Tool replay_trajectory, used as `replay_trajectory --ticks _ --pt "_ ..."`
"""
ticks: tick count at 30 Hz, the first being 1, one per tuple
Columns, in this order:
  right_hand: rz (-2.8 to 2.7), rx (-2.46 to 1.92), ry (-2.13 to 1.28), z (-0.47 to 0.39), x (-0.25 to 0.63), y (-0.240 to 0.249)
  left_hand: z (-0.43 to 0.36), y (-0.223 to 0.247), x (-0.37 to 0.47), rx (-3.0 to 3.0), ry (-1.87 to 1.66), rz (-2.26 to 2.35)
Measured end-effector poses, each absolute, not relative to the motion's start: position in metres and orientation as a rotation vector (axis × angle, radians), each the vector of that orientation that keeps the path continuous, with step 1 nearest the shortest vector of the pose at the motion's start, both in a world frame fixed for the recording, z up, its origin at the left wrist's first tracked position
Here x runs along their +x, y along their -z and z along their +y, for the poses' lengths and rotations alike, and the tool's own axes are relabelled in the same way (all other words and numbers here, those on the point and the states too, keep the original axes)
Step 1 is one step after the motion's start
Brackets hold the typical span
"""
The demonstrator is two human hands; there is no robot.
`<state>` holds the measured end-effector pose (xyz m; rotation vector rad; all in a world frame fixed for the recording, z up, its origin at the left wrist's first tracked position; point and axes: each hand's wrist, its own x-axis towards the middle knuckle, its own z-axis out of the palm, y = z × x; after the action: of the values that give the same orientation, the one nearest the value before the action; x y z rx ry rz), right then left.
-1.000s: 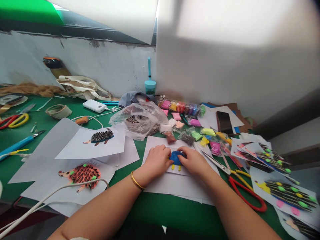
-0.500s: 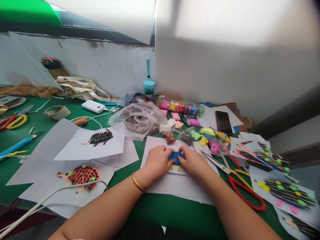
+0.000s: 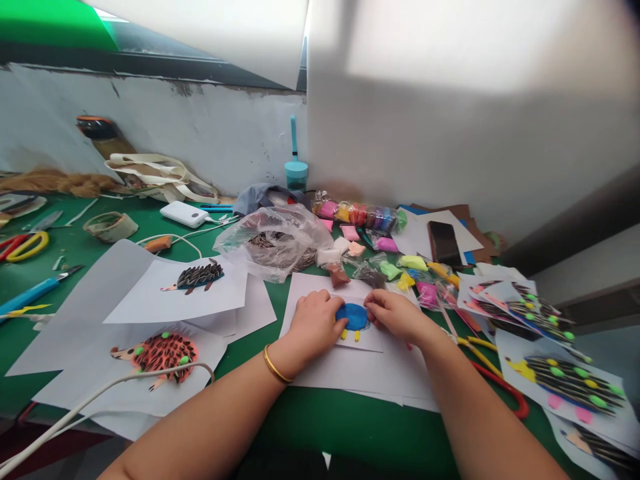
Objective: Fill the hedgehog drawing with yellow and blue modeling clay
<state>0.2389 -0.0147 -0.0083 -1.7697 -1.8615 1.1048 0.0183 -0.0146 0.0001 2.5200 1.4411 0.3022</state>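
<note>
Head view: your left hand (image 3: 314,321) rests on the white sheet (image 3: 320,293) at the left edge of the blue clay disc (image 3: 354,317), fingers curled down and pressing its rim, nothing held in the grip. Your right hand (image 3: 395,313) sits just right of the disc, fingertips pinched together at its upper right edge; whether that grip holds a bit of clay you cannot tell from here. The disc lies flat on the sheet between both hands, with two small yellow legs (image 3: 351,335) poking out below it. A gold bangle (image 3: 274,365) circles your left wrist. The sheet tops a stack of papers on the green table (image 3: 325,420). Just behind it a clear plastic bag of seeds (image 3: 277,241) slumps, and small packets of coloured clay (image 3: 395,263) are scattered to its right. Red-handled scissors (image 3: 493,380) lie beside your right forearm, partly hidden by it. Off to the left two finished hedgehog pictures lie on paper, a dark seed hedgehog (image 3: 197,275) and an orange hedgehog (image 3: 163,351), with a white cable (image 3: 100,397) curving across the nearer one. A black phone (image 3: 440,243) lies further back on the right
</note>
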Motion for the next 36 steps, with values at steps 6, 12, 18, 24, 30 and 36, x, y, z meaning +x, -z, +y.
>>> replay_trajectory --ticks 6,12,18,24,30,36 --pt "-2.045 -1.856 -0.800 -0.016 0.233 -0.006 -0.015 0.001 0.018 2.506 -0.324 1.441" --pt "-2.124 -1.725 -0.406 -0.031 0.229 -0.014 -0.010 0.007 0.013 2.444 -0.409 1.415" --pt "-2.395 -1.315 -0.171 -0.057 0.219 0.010 -0.003 0.007 0.009 2.290 -0.540 1.396" --pt "-2.524 -1.392 -0.182 -0.061 0.206 0.014 0.003 0.004 0.003 2.061 -0.580 1.431" --pt "-2.565 -1.470 -0.273 -0.061 0.203 0.010 0.014 0.004 -0.007 2.044 -0.652 1.354" --pt "-2.523 -1.468 -0.407 -0.057 0.210 0.010 0.004 -0.005 -0.018 2.411 -0.337 1.263"
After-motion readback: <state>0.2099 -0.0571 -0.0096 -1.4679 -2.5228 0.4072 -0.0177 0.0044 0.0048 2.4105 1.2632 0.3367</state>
